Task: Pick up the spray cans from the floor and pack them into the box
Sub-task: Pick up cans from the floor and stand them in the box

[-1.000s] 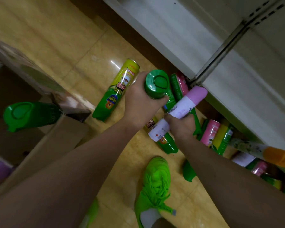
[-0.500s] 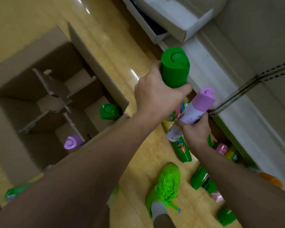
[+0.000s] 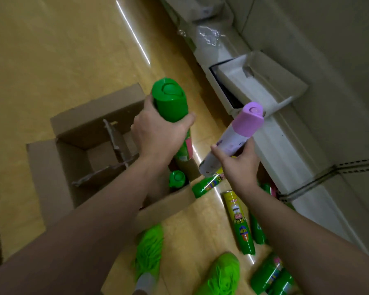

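From the head view, the left hand (image 3: pixel 158 135) held a tall green-capped spray can (image 3: pixel 170 103) in its grip above the open brown cardboard box (image 3: pixel 73 158); the right hand (image 3: pixel 239 167) gripped a slim white pink-capped spray can (image 3: pixel 237 135) just beside it

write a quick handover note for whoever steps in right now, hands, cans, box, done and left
Left hand: grips the green-capped can, upright over the box.
Right hand: grips the pink-capped can, tilted, beside the box.
Done: one green can stands in a box compartment.
Left: set both held cans in, then gather the cans lying on the floor, such as the yellow-green can.
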`<state>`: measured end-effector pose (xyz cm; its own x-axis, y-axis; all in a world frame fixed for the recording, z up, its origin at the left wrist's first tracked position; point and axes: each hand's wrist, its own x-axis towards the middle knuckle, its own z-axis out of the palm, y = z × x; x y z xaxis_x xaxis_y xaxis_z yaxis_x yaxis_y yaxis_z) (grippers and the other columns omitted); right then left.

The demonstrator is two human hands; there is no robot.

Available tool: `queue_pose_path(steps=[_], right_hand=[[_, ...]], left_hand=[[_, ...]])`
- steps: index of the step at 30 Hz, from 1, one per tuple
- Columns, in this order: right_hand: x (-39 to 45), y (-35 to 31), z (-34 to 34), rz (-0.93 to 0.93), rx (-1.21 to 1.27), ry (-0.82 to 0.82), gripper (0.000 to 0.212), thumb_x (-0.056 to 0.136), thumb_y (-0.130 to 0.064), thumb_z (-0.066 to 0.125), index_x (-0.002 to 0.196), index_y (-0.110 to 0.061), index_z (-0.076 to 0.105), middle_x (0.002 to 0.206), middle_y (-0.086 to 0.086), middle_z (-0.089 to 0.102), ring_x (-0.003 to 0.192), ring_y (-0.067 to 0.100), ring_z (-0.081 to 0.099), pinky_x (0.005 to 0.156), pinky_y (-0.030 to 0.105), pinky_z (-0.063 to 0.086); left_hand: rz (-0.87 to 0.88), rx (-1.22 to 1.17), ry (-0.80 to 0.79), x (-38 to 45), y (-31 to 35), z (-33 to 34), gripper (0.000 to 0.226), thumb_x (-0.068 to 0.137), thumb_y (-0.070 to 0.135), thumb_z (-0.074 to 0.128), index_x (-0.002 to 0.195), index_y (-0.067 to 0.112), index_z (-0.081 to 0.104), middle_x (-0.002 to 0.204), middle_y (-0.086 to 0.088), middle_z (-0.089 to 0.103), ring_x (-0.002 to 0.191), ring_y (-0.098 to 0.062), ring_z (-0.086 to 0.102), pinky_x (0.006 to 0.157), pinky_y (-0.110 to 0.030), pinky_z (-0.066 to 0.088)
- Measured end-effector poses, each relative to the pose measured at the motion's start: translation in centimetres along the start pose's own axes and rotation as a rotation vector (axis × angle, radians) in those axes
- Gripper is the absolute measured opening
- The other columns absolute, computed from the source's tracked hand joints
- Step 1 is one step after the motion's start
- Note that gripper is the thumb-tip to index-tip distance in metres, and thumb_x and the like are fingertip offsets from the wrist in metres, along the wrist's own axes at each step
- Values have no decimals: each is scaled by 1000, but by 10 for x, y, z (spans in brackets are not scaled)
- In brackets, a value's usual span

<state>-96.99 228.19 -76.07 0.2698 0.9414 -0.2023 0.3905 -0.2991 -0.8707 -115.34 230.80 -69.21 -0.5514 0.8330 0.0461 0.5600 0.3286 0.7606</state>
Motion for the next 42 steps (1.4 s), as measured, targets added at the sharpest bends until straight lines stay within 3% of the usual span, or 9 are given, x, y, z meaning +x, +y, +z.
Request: queue_pose_path(steps=[5, 8, 11, 15, 21, 24, 30, 38, 42], right_hand=[[2, -39, 39, -49, 55, -29, 63, 76, -49, 77, 127, -25, 48, 104, -24, 56, 92, -7, 55, 73, 14, 43], [-1, -45, 61, -68, 23, -56, 60, 77, -44, 78, 125, -25, 48, 99, -26, 54, 88, -8, 55, 73, 16, 46], [-7, -43, 80, -139, -82, -60, 55, 72, -41, 84, 115, -19, 58, 94, -16, 60, 82, 3, 58, 74, 26, 50], [-12, -28, 100, -169, -175, -103, 47, 67, -35, 89, 99, -10, 67, 89, -3, 68, 83, 16, 63, 75, 37, 52], [-9, -2, 123, -147, -140, -124, 58, 66, -35, 89, 113, -12, 64, 96, -9, 66, 88, 11, 64, 78, 32, 55], [-4, 9, 139, -107, -137, -141, 52, 67, -41, 88, 107, -17, 65, 94, -7, 68, 88, 12, 64, 79, 41, 55], [6, 23, 167, -177, -195, -213, 50, 67, -43, 85, 105, -18, 65, 99, -2, 67, 92, 18, 63, 80, 44, 54], [-2, 7, 196, -219, -152, -332, 57, 67, -36, 87, 114, -21, 58, 104, -10, 66, 99, 10, 63, 84, 42, 54], [-25, -15, 208, -237, -127, -395, 58, 68, -30, 89, 116, -15, 60, 104, -9, 66, 95, 4, 60, 81, 17, 49]], left_hand=[[-98, -3, -30, 10, -59, -21, 74, 50, 74, 76, 108, 36, 53, 86, 28, 48, 93, -3, 49, 82, -26, 38], [-154, -52, -171, 2, -101, -20, 71, 54, 60, 87, 111, 34, 54, 103, 17, 61, 102, -11, 58, 92, -38, 50], [-177, -56, -229, -14, -138, -10, 74, 52, 46, 93, 115, 30, 60, 116, 5, 62, 108, -17, 58, 98, -44, 48], [-224, 21, -281, -40, -185, 10, 78, 49, 36, 97, 119, 24, 64, 121, 1, 58, 112, -19, 54, 98, -27, 38], [-301, 5, -332, -73, -235, 41, 74, 46, 15, 97, 114, 21, 67, 107, 12, 59, 104, -14, 58, 87, -9, 31], [-323, -21, -379, -82, -244, 60, 73, 48, 11, 94, 116, 18, 67, 114, 1, 66, 104, -18, 61, 92, -18, 41], [-309, 15, -478, -95, -264, 85, 74, 54, 14, 91, 123, 11, 64, 119, -9, 63, 107, -24, 60, 90, -11, 34], [-391, 13, -754, -75, -283, 74, 98, 46, 20, 95, 135, 11, 55, 129, -8, 59, 118, -23, 55, 96, -12, 32], [-501, -174, -756, -64, -281, 32, 61, 59, 17, 80, 113, 41, 67, 108, 20, 67, 111, -7, 62, 97, -25, 48]])
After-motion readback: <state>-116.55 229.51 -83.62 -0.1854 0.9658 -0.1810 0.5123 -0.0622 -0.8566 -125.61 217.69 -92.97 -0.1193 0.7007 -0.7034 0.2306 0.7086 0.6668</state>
